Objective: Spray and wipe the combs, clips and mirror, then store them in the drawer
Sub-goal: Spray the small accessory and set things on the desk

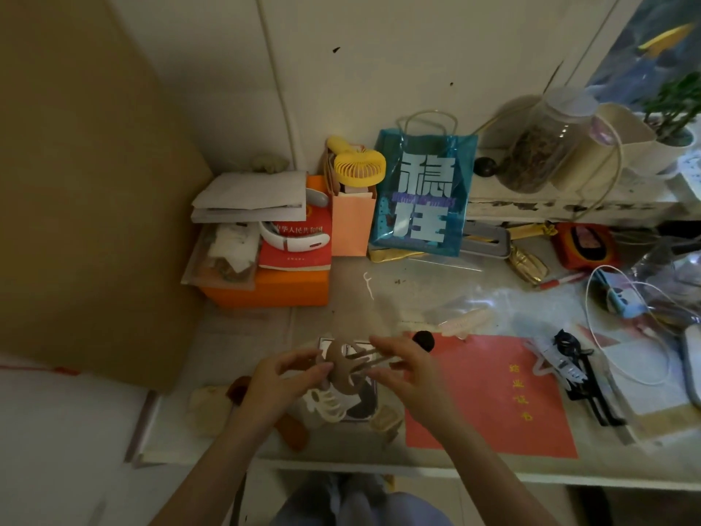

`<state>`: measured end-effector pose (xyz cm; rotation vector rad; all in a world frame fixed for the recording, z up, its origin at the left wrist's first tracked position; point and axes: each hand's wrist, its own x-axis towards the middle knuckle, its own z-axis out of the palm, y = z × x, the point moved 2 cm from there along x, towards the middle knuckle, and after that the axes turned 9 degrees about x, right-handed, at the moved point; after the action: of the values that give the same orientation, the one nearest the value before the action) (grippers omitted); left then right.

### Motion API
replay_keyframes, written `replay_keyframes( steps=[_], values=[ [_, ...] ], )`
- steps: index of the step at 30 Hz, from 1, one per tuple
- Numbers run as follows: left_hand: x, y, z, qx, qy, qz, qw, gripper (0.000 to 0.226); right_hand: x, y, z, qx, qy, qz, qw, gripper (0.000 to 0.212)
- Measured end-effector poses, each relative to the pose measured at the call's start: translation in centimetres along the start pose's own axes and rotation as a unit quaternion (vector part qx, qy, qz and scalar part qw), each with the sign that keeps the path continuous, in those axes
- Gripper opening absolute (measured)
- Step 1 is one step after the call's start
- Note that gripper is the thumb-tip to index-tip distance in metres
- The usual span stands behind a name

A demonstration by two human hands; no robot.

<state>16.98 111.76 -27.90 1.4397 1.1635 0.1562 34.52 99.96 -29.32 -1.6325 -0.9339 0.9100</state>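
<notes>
Brown claw clip point(343, 368) pinched by both hands point(280, 377) point(402, 368) above desk's front edge point(417, 470)

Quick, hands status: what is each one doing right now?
Left hand: pinches the brown claw clip.
Right hand: pinches the same clip by its prongs.

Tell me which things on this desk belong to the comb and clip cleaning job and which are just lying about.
For the job:
brown claw clip, held by left hand and right hand
cream claw clip
black clips

Lying about:
yellow fan
blue gift bag
orange box
red book
glass jar
</notes>
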Motion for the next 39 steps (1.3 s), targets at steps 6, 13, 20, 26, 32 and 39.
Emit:
replay_keyframes(
  steps=[6, 13, 20, 26, 32, 39],
  values=[
    [-2.3, -2.7, -0.5, -0.033, 0.044, -0.068, 0.996, 0.012, -1.0, 1.5, 1.9, -0.040, -0.041, -0.035, 0.998, 0.027],
    [-1.3, -4.3, -2.5, -0.025, 0.068, -0.087, 0.994, 0.019, 1.1, 2.5, 4.5, -0.047, -0.076, -0.001, 0.996, 0.024],
    [7.2, -3.9, -5.3, 0.034, 0.036, -0.065, 0.997, 0.039, 6.6, 3.9, 6.3, -0.058, 0.023, 0.036, 0.997, 0.022],
    [14.7, -5.0, -5.0, 0.101, -0.019, -0.071, 0.992, 0.037, 9.6, 7.7, 7.5, -0.125, 0.120, 0.111, 0.979, 0.022],
    [17.6, -6.2, -4.4, 0.132, -0.059, -0.079, 0.986, 0.020, 10.5, 10.6, 8.7, -0.202, 0.160, 0.140, 0.956, 0.024],
    [18.5, -7.0, -4.5, 0.155, -0.056, -0.087, 0.982, 0.035, 10.7, 11.7, 9.3, -0.218, 0.189, 0.160, 0.944, 0.028]
  ],
)
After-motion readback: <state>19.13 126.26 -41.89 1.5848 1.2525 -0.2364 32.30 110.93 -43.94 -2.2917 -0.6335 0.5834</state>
